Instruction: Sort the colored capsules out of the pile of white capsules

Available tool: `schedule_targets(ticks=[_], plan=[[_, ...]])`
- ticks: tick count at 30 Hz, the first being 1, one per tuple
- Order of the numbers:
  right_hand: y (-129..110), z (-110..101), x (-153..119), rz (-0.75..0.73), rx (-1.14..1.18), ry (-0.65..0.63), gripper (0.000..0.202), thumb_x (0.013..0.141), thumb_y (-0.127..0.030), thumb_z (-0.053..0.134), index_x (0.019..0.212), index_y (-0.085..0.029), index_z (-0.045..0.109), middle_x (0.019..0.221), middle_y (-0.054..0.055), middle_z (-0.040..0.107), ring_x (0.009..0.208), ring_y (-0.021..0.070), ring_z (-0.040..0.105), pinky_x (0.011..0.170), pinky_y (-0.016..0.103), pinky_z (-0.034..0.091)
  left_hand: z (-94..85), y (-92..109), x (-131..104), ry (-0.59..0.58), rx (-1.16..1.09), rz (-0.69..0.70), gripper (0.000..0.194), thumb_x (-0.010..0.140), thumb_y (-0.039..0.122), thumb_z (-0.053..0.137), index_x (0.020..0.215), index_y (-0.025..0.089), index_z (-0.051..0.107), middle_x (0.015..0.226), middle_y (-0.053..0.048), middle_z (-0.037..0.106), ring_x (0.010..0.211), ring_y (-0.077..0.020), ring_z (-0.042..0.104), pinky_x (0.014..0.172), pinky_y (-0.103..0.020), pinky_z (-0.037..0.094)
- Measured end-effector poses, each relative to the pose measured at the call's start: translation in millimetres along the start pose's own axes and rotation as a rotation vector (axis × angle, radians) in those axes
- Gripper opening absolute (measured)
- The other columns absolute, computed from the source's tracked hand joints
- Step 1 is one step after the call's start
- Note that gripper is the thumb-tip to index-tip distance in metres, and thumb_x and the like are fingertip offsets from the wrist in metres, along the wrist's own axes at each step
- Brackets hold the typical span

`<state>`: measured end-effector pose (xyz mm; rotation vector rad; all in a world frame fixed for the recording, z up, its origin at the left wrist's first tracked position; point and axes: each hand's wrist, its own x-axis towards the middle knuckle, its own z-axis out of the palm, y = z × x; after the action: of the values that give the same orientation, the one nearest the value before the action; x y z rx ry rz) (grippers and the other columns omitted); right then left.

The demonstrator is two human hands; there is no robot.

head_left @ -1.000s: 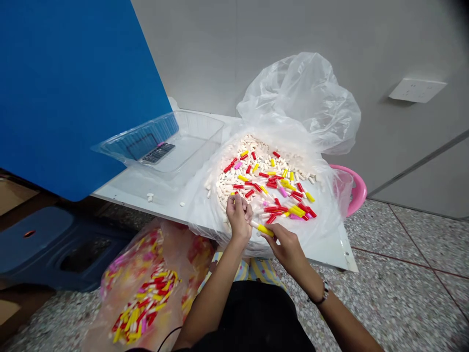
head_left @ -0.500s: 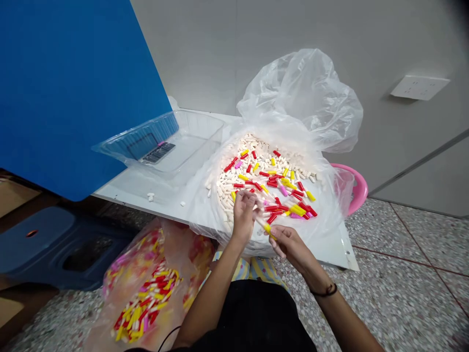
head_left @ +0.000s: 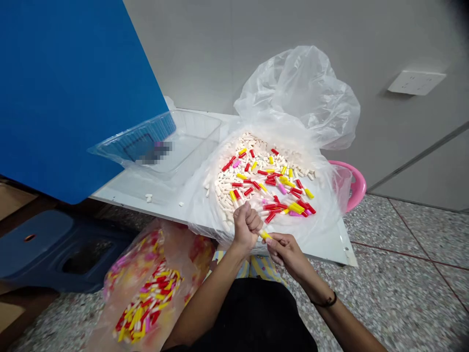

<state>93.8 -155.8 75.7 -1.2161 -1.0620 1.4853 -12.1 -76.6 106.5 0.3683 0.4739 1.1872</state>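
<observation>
A small piece with a yellow end (head_left: 265, 235) is held between my two hands, near the table's front edge. My left hand (head_left: 247, 226) is closed round its pale end, which the fingers mostly hide. Thumb and fingers of my right hand (head_left: 286, 250) pinch the yellow end. Just beyond them, an opened clear plastic bag (head_left: 220, 161) holds a heap of small white pieces (head_left: 224, 188), with red, yellow and pink ones scattered over it. Yellow pieces (head_left: 296, 209) lie among red ones right of my left hand.
A clear plastic tray (head_left: 198, 128) stands at the left of the white table (head_left: 120, 188). Below is a bag of coloured pieces (head_left: 156, 298) beside a blue stool (head_left: 44, 234). A pink rim (head_left: 359, 188) shows at the right, a blue panel (head_left: 73, 88) at the left.
The fingers of my left hand have closed into a fist around the piece. My right hand has stayed at the yellow end. The whole view has shifted slightly.
</observation>
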Motion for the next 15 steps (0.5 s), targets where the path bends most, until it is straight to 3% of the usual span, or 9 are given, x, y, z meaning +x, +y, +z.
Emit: schedule_targets(ticks=[3, 5, 7, 9, 11, 13, 15], plan=[[1, -12, -1, 0.021, -0.159, -0.046, 0.035, 0.084, -0.046, 0.049, 0.064, -0.018, 0.049, 0.049, -0.003, 0.048, 0.040, 0.0110, 0.045, 0.042, 0.024, 0.034, -4.6, -14, 2, -0.057, 0.054, 0.009, 0.054, 0.073, 0.038, 0.066, 0.054, 0.019, 0.019, 0.043, 0.011, 0.012, 0.035, -0.0016, 0.007, 0.035, -0.017, 0.011], [-1, -18, 0, -0.120, -0.434, 0.067, 0.024, 0.082, -0.039, 0.052, 0.075, -0.017, 0.055, 0.066, 0.003, 0.060, 0.061, 0.0170, 0.057, 0.058, 0.028, 0.044, -3.9, -25, 2, -0.106, 0.128, 0.081, 0.050, 0.076, 0.037, 0.064, 0.055, 0.018, 0.022, 0.044, 0.010, 0.016, 0.036, -0.0022, 0.013, 0.037, -0.017, 0.016], [-4, -25, 4, -0.283, -0.670, 0.204, 0.015, 0.081, -0.030, 0.053, 0.086, -0.017, 0.058, 0.080, 0.006, 0.063, 0.074, 0.0189, 0.058, 0.068, 0.030, 0.045, -0.2, -35, 1, -0.207, 0.273, 0.154, 0.042, 0.078, 0.038, 0.061, 0.056, 0.017, 0.031, 0.047, 0.008, 0.026, 0.040, -0.0036, 0.025, 0.042, -0.017, 0.026], [-8, -36, 10, -0.351, -0.773, 0.239, 0.018, 0.082, -0.024, 0.047, 0.095, -0.016, 0.057, 0.081, 0.006, 0.064, 0.073, 0.0181, 0.057, 0.067, 0.029, 0.045, 4.0, -41, 0, -0.319, 0.463, 0.214, 0.028, 0.080, 0.037, 0.060, 0.067, 0.016, 0.045, 0.060, 0.003, 0.044, 0.056, -0.0075, 0.045, 0.056, -0.020, 0.039], [-12, -52, 21, -0.365, -0.857, 0.271, 0.021, 0.084, -0.021, 0.040, 0.096, -0.016, 0.057, 0.080, 0.007, 0.064, 0.071, 0.0180, 0.057, 0.067, 0.030, 0.045, 5.3, -42, 1, -0.370, 0.665, 0.280, 0.020, 0.080, 0.033, 0.060, 0.091, 0.017, 0.053, 0.088, -0.004, 0.055, 0.085, -0.0142, 0.055, 0.078, -0.027, 0.045], [-15, -73, 34, -0.349, -1.028, 0.413, 0.024, 0.084, -0.022, 0.041, 0.100, -0.014, 0.057, 0.092, 0.012, 0.064, 0.084, 0.0219, 0.058, 0.076, 0.034, 0.045, 2.0, -40, 3, -0.355, 0.861, 0.339, 0.032, 0.080, 0.028, 0.059, 0.109, 0.019, 0.049, 0.112, -0.008, 0.052, 0.109, -0.0197, 0.050, 0.095, -0.035, 0.040], [-16, -93, 51, -0.228, -1.255, 0.572, 0.033, 0.081, -0.031, 0.050, 0.107, -0.012, 0.054, 0.104, 0.017, 0.062, 0.100, 0.0289, 0.054, 0.082, 0.040, 0.043, -4.8, -39, 6, -0.311, 1.043, 0.381, 0.037, 0.080, 0.025, 0.059, 0.114, 0.020, 0.046, 0.118, -0.010, 0.049, 0.116, -0.0226, 0.046, 0.100, -0.040, 0.037]])
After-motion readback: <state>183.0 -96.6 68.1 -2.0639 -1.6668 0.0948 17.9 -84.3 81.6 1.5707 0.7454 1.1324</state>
